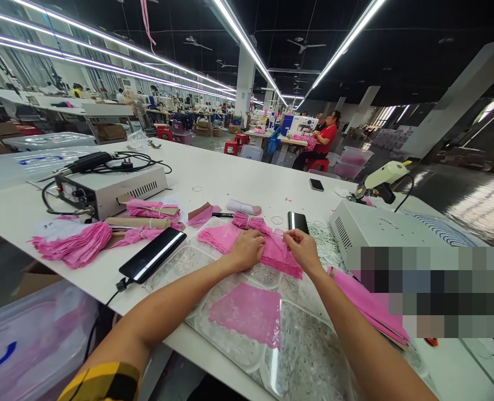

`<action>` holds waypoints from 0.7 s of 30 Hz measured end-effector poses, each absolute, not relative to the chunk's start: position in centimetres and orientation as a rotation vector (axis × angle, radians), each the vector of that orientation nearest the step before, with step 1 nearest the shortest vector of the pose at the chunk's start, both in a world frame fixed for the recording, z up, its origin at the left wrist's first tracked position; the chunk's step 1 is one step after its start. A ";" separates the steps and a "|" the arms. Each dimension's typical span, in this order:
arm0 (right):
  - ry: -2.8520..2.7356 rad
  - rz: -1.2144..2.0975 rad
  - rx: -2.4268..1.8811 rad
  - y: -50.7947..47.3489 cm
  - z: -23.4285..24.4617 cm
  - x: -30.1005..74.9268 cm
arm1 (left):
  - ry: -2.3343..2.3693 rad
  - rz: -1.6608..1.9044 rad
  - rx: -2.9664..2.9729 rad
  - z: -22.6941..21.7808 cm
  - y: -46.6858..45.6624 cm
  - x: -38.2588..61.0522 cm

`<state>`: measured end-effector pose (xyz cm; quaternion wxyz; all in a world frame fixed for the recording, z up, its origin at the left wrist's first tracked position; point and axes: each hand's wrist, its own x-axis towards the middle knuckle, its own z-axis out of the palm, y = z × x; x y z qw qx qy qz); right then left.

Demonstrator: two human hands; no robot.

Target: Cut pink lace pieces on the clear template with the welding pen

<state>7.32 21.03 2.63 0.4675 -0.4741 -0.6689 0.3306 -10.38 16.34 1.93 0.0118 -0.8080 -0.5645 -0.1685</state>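
A stack of pink fabric pieces (219, 236) lies on a clear plastic sheet in front of me. My left hand (249, 249) rests on top of it, fingers lying on the cloth and slightly bent. At the stack's right end, my right hand (300, 248) pinches the edge of a pink fabric piece (278, 240) between thumb and fingertips. Nearer to me, one pink panel with a scalloped edge (250, 313) is spread on the marbled plastic sheet (309, 356). Just behind the stack sits a tied pink bundle (250, 221).
Left are a black phone (153, 255) with a cable, more pink bundles (73, 245) and a grey box device (117, 189) with a black-handled tool. Another phone (298, 221), a pile of pale strips (326, 242) and a pale machine (397, 228) stand right. Beyond, a person in red (327, 139) sits sewing.
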 end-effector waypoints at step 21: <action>-1.139 0.738 -1.146 17.0 7.1 12.9 | -1.731 -0.395 -2.485 3.0 15.8 0.0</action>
